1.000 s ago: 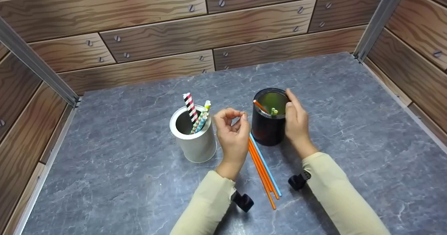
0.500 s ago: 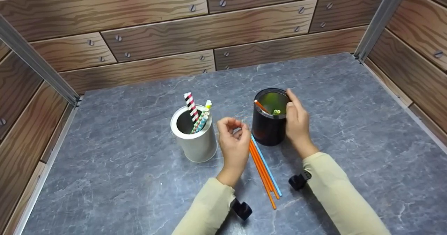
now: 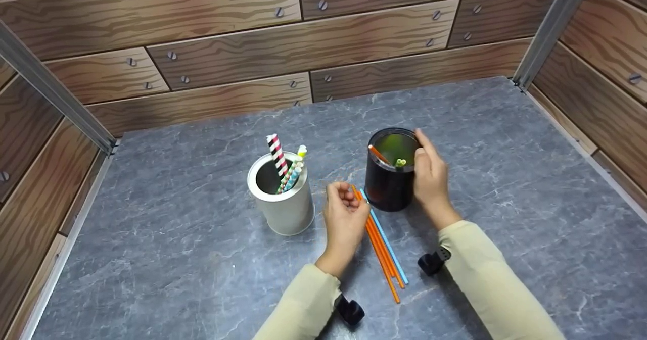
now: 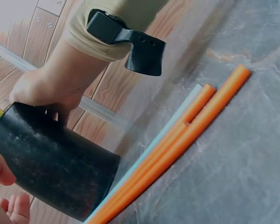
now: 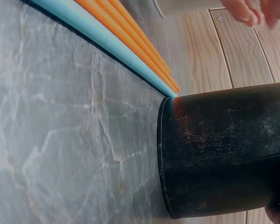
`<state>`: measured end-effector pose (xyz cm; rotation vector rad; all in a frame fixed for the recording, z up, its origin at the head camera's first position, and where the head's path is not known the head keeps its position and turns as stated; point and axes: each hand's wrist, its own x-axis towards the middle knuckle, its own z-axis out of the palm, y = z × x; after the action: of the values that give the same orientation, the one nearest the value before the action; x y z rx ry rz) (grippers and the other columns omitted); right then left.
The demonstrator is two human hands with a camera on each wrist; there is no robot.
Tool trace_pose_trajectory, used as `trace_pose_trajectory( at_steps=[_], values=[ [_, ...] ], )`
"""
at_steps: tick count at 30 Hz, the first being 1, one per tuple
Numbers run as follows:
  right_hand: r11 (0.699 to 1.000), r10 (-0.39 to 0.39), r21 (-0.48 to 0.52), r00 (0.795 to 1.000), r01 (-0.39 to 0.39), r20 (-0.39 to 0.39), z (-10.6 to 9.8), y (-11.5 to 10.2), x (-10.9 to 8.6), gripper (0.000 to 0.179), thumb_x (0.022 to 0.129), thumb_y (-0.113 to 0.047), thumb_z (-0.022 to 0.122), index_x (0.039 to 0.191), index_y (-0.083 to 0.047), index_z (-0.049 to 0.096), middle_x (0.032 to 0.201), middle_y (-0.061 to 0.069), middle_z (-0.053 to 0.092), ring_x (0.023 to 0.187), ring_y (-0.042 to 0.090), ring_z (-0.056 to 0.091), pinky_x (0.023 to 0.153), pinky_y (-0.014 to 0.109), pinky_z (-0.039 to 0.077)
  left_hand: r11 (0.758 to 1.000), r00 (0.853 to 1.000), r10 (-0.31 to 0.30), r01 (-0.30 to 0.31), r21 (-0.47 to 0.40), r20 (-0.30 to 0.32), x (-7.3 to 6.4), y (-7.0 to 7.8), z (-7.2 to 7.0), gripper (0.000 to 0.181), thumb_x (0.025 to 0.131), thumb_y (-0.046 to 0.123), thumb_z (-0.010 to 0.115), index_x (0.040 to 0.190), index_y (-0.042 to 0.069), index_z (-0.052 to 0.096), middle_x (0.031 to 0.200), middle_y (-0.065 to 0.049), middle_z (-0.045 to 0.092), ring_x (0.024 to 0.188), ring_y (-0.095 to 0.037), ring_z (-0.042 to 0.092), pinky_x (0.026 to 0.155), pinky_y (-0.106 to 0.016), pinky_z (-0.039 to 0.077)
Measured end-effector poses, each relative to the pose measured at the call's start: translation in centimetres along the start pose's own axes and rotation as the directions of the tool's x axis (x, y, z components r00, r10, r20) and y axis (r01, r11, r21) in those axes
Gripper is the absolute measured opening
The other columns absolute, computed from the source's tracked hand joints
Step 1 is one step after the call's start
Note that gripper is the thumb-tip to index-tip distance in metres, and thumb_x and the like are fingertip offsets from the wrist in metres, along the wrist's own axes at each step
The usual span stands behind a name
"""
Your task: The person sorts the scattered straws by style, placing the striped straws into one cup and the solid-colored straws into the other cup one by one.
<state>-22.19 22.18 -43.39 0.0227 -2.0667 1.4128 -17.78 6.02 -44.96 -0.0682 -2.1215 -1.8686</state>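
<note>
My right hand grips the black cylindrical holder from its right side, index finger up at the rim. The holder stands upright, with an orange straw and green straws inside. Left of it, my left hand hovers near the far ends of several loose orange straws and a blue straw lying on the table. In the left wrist view, the thumb and fingers of that hand are apart, with nothing between them.
A white cylindrical holder stands left of my left hand. Striped straws and patterned straws lean in it. Wood-patterned walls enclose the grey marbled table at the back and sides.
My left hand has come down toward the near side and slightly right, closer to the loose straws, and its fingertips have parted. The right hand and both holders stay in place.
</note>
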Motion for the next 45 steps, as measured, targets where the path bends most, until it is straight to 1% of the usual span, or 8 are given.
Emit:
trace_pose_trajectory(
  at_steps=[4, 11, 21, 25, 29, 33, 38, 45],
  values=[
    [1.0, 0.003, -0.003, 1.0, -0.003, 0.005, 0.0, -0.1, -0.1, 0.043, 0.094, -0.01, 0.035, 0.133, 0.001, 0.048, 0.137, 0.014, 0.048, 0.129, 0.023, 0.041, 0.109, 0.028, 0.029, 0.995, 0.998, -0.052, 0.048, 0.083, 0.037, -0.3, -0.4, 0.0, 0.035, 0.065, -0.004, 0.06, 0.098, 0.002, 0.049, 0.079, -0.006, 0.05, 0.065, -0.007, 0.05, 0.06, -0.019, 0.047],
    [1.0, 0.009, 0.008, 1.0, -0.009, 0.009, -0.1, -0.1, -0.1, 0.043, 0.094, -0.01, 0.035, 0.133, 0.002, 0.047, 0.137, 0.015, 0.047, 0.13, 0.024, 0.04, 0.109, 0.027, 0.028, 0.969, 0.989, -0.126, 0.106, 0.224, 0.079, -0.7, -1.2, 0.0, 0.043, 0.063, 0.0, 0.067, 0.103, 0.001, 0.052, 0.078, -0.005, 0.053, 0.064, -0.008, 0.053, 0.061, -0.022, 0.047],
    [1.0, 0.002, 0.003, 1.0, -0.002, 0.006, -0.1, -0.1, -0.1, 0.043, 0.094, -0.009, 0.035, 0.133, 0.002, 0.047, 0.137, 0.016, 0.047, 0.13, 0.024, 0.04, 0.11, 0.027, 0.028, 0.934, 0.96, -0.222, 0.158, 0.319, 0.173, -0.6, -2.2, 0.0, 0.048, 0.064, 0.006, 0.073, 0.107, 0.0, 0.053, 0.076, -0.008, 0.06, 0.065, -0.013, 0.055, 0.06, -0.024, 0.047],
    [1.0, 0.001, 0.009, 1.0, -0.001, 0.006, -0.1, -0.1, -0.1, 0.042, 0.094, -0.009, 0.035, 0.133, 0.003, 0.047, 0.137, 0.016, 0.047, 0.13, 0.024, 0.04, 0.11, 0.027, 0.027, 0.917, 0.957, -0.226, 0.147, 0.371, 0.181, -0.5, -2.4, -0.1, 0.047, 0.063, 0.007, 0.072, 0.106, -0.001, 0.053, 0.074, -0.006, 0.059, 0.065, -0.015, 0.052, 0.061, -0.026, 0.046],
    [1.0, 0.003, 0.016, 1.0, -0.003, 0.006, 0.0, -0.1, -0.1, 0.042, 0.094, -0.008, 0.035, 0.133, 0.003, 0.047, 0.137, 0.017, 0.047, 0.13, 0.025, 0.04, 0.11, 0.028, 0.027, 0.912, 0.955, -0.226, 0.138, 0.386, 0.194, -0.5, -2.5, -0.1, 0.047, 0.062, 0.005, 0.07, 0.105, -0.003, 0.054, 0.07, -0.004, 0.058, 0.062, -0.013, 0.05, 0.059, -0.024, 0.045],
    [1.0, -0.005, 0.015, 1.0, 0.005, -0.002, 0.0, 0.0, 0.0, 0.041, 0.094, -0.007, 0.036, 0.132, 0.003, 0.048, 0.136, 0.018, 0.047, 0.13, 0.026, 0.041, 0.11, 0.029, 0.028, 0.909, 0.951, -0.237, 0.145, 0.39, 0.198, -0.3, -2.5, 0.0, 0.048, 0.062, 0.006, 0.07, 0.107, -0.005, 0.055, 0.07, -0.003, 0.057, 0.061, -0.012, 0.049, 0.059, -0.022, 0.045],
    [1.0, -0.006, 0.019, 1.0, 0.006, -0.009, -0.1, -0.1, 0.0, 0.04, 0.094, -0.006, 0.037, 0.131, 0.003, 0.049, 0.136, 0.017, 0.048, 0.13, 0.027, 0.041, 0.11, 0.029, 0.028, 0.893, 0.939, -0.277, 0.173, 0.416, 0.204, 0.1, -2.6, 0.1, 0.047, 0.064, 0.007, 0.07, 0.107, -0.005, 0.055, 0.069, -0.002, 0.056, 0.062, -0.013, 0.05, 0.057, -0.024, 0.045],
    [1.0, -0.001, 0.027, 1.0, 0.001, 0.005, 0.0, 0.0, 0.0, 0.041, 0.094, -0.007, 0.036, 0.132, 0.003, 0.048, 0.137, 0.017, 0.047, 0.13, 0.027, 0.04, 0.11, 0.029, 0.027, 0.862, 0.938, -0.28, 0.152, 0.484, 0.204, 0.7, -2.9, 0.1, 0.034, 0.065, 0.011, 0.071, 0.093, -0.002, 0.058, 0.071, -0.006, 0.058, 0.067, -0.02, 0.054, 0.062, -0.028, 0.047]
  ],
)
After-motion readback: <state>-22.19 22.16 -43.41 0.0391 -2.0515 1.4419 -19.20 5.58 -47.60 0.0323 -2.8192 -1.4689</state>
